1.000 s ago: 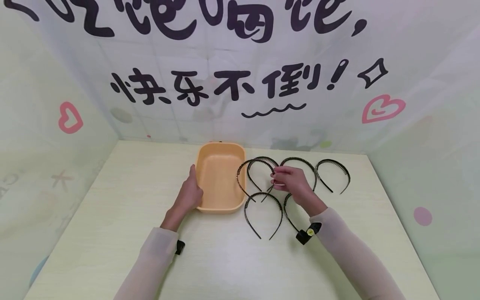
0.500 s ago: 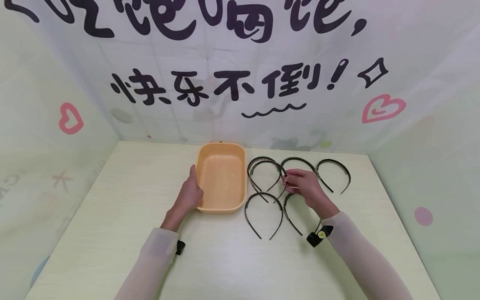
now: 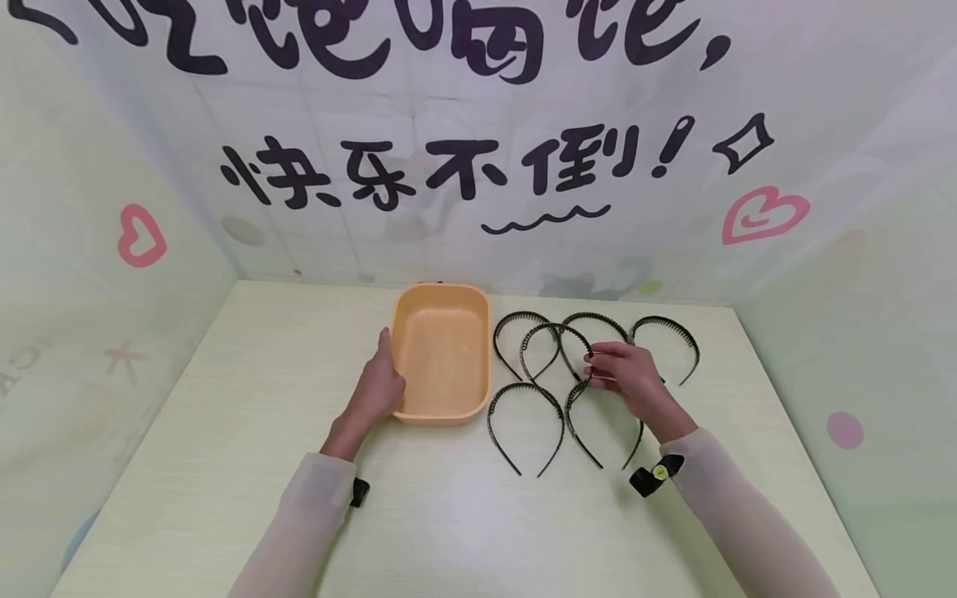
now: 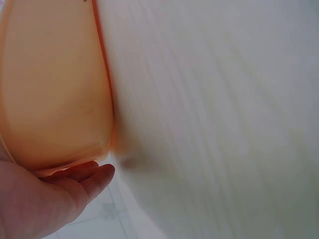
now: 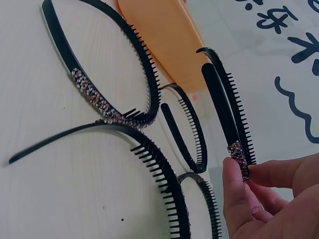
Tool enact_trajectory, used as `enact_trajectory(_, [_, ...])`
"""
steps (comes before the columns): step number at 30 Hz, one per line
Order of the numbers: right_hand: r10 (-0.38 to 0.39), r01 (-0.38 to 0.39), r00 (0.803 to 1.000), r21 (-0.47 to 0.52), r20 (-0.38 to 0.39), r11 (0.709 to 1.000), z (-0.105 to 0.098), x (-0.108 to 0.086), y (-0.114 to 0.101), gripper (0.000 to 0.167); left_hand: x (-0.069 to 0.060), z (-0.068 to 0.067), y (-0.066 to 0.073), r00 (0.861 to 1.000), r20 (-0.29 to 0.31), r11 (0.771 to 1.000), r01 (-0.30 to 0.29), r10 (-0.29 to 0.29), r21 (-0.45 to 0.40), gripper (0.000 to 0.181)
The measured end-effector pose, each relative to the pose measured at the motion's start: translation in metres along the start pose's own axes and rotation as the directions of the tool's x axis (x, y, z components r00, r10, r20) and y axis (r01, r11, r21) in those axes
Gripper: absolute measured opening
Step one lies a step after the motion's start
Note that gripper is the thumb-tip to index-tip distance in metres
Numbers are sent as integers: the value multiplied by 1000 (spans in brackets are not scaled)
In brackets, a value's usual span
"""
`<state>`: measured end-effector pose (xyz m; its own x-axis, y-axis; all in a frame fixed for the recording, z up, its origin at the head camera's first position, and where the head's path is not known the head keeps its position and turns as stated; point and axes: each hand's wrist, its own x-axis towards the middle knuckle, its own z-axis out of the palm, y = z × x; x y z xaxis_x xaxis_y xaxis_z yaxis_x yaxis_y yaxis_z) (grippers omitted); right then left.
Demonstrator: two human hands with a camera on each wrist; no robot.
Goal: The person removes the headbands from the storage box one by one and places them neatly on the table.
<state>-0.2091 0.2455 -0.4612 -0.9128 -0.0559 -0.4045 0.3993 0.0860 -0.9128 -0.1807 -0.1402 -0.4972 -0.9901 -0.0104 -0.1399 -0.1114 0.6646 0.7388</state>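
Note:
A light-orange plastic tray (image 3: 443, 353) stands on the table at the middle back. My left hand (image 3: 377, 384) grips its left side, with the thumb at the rim; the left wrist view shows the fingers against the outer wall. My right hand (image 3: 630, 375) pinches a black toothed headband (image 5: 225, 112) near a glittery patch on its band. That headband is held up over the others, teeth outward. Below and around it lie several similar black headbands: one front left (image 3: 526, 386), one front right (image 3: 571, 419), and more in the row behind.
The back row includes a headband (image 3: 503, 325) close to the tray's right side and another (image 3: 665, 321) at the far right. A printed cloth backdrop (image 3: 419, 241) rises behind the pale table (image 3: 449, 515), with side panels left and right.
My right hand has moved to the right with the headband, from beside the tray's right edge to above the middle headbands. The left hand and the tray have stayed in place.

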Motion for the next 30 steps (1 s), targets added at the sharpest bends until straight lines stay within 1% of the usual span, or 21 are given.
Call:
enact_trajectory(9, [5, -7, 1000, -46, -26, 999, -15, 1, 6, 47, 0, 1, -4, 999, -15, 999, -33, 33, 26, 79])
enact_trajectory(17, [9, -10, 999, -34, -46, 999, -33, -2, 8, 49, 1, 1, -4, 1000, -11, 1000, -23, 23, 8, 81])
enact_trajectory(24, [21, -23, 999, -41, -49, 999, -49, -8, 14, 51, 1, 1, -4, 1000, -13, 1000, -26, 26, 15, 81])
enact_trajectory(30, [25, -29, 996, -46, -84, 999, -62, -11, 21, 50, 1, 1, -4, 1000, -9, 1000, -17, 17, 14, 81])
